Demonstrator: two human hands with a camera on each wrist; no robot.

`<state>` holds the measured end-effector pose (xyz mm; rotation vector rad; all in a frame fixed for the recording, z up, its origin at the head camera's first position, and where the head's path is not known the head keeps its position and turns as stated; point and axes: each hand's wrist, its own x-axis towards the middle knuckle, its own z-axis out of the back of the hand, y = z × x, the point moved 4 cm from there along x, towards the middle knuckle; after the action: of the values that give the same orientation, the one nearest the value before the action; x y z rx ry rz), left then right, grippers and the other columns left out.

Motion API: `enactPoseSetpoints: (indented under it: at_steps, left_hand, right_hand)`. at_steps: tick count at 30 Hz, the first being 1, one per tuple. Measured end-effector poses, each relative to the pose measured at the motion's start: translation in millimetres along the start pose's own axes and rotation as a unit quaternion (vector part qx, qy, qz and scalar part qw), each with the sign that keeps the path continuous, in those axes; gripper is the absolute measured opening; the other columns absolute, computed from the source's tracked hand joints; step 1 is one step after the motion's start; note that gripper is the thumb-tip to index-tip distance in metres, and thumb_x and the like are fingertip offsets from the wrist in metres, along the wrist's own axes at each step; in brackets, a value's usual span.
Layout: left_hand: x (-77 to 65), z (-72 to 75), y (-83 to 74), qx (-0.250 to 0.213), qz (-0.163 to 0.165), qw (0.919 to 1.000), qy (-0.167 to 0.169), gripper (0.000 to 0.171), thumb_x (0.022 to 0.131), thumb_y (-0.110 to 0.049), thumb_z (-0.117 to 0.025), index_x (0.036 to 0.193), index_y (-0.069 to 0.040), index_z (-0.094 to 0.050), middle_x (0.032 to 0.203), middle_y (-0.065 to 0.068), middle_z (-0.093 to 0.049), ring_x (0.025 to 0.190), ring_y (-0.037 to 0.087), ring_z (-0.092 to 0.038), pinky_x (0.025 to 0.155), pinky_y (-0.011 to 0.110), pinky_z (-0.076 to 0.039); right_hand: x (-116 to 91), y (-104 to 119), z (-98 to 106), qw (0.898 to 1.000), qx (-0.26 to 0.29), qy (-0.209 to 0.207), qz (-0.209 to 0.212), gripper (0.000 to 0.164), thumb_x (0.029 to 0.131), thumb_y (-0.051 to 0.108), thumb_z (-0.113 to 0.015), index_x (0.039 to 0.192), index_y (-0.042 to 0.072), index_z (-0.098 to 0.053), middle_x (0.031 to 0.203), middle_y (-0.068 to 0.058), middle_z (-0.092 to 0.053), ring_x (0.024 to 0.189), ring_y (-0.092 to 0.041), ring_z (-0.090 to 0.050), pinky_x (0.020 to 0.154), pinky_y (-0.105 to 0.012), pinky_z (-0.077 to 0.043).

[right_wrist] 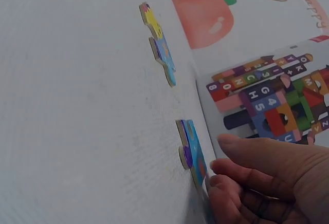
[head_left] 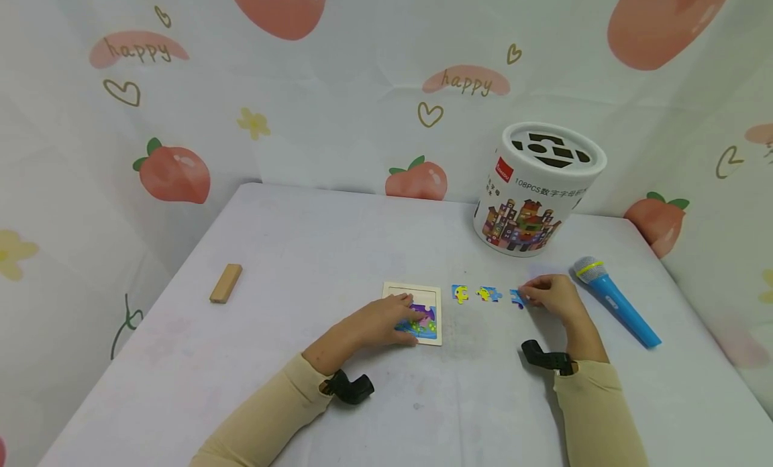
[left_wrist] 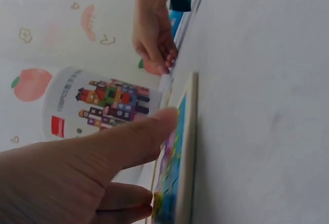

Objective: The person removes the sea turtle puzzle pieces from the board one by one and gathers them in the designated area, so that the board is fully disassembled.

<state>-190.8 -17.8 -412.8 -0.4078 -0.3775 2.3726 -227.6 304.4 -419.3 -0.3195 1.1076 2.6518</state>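
Note:
My left hand [head_left: 380, 323] rests over a small wooden puzzle tray [head_left: 439, 319], fingers extended across its partly assembled blue and purple picture. In the left wrist view, the thumb lies at the rim of the tray [left_wrist: 188, 131]. My right hand [head_left: 554, 296] is at the rightmost of three loose puzzle pieces, a blue and purple piece [right_wrist: 188, 154] lying flat. Its fingertips are right at that piece's edge, with thumb and index finger apart in the right wrist view. The other two, a yellow-and-blue piece [head_left: 461, 294] and a second yellow-and-blue piece [head_left: 489, 294], lie between the hands.
Behind the pieces stands a white tub [head_left: 531, 192] printed with colourful blocks. A blue toy microphone [head_left: 622, 306] lies right of my right hand. Far to the left is a small wooden block [head_left: 226, 283]. A patterned cloth [head_left: 326, 105] hangs behind the white table [head_left: 314, 232].

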Motion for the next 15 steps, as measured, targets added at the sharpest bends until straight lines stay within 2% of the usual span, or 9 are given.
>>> enactPoseSetpoints:
  at_steps: [4, 8, 12, 15]
  left_hand:
    - [-0.4, 6.8, 8.3, -0.029, -0.001, 0.9995, -0.013, 0.05, 0.086, -0.037, -0.065, 0.132, -0.018, -0.055, 0.147, 0.013, -0.038, 0.139, 0.029, -0.032, 0.113, 0.042, -0.027]
    - [0.3, 10.7, 18.9, -0.04, 0.01, 0.999, -0.019, 0.054, 0.086, -0.038, -0.065, 0.133, -0.015, -0.053, 0.148, 0.012, -0.037, 0.14, 0.025, -0.03, 0.115, 0.04, -0.023]
    - [-0.8, 14.0, 27.6, -0.055, 0.016, 0.9979, -0.029, 0.059, 0.085, -0.037, -0.066, 0.134, -0.008, -0.051, 0.148, 0.013, -0.036, 0.14, 0.026, -0.029, 0.115, 0.041, -0.024]
    - [-2.2, 17.0, 31.6, -0.065, 0.01, 0.997, -0.04, 0.06, 0.085, -0.036, -0.067, 0.134, -0.004, -0.05, 0.147, 0.014, -0.036, 0.139, 0.027, -0.031, 0.114, 0.042, -0.026]
  right_hand:
    - [-2.0, 4.5, 1.5, 1.0, 0.0, -0.016, -0.006, 0.041, 0.092, 0.029, -0.057, 0.113, -0.005, -0.059, 0.086, -0.005, -0.064, 0.074, -0.015, -0.054, 0.063, -0.022, -0.044]
    - [-4.1, 10.4, 0.3, 1.0, 0.011, -0.026, 0.001, 0.041, 0.092, 0.029, -0.057, 0.114, -0.006, -0.059, 0.092, -0.01, -0.065, 0.075, -0.014, -0.055, 0.065, -0.023, -0.044]
    - [-5.5, 15.4, -2.5, 1.0, 0.016, -0.025, 0.008, 0.043, 0.092, 0.031, -0.057, 0.115, -0.006, -0.059, 0.099, -0.014, -0.066, 0.073, -0.011, -0.057, 0.065, -0.022, -0.045]
    - [-6.1, 19.3, -5.0, 1.0, 0.015, -0.021, 0.012, 0.044, 0.092, 0.032, -0.057, 0.115, -0.005, -0.059, 0.1, -0.015, -0.066, 0.072, -0.009, -0.058, 0.066, -0.022, -0.046]
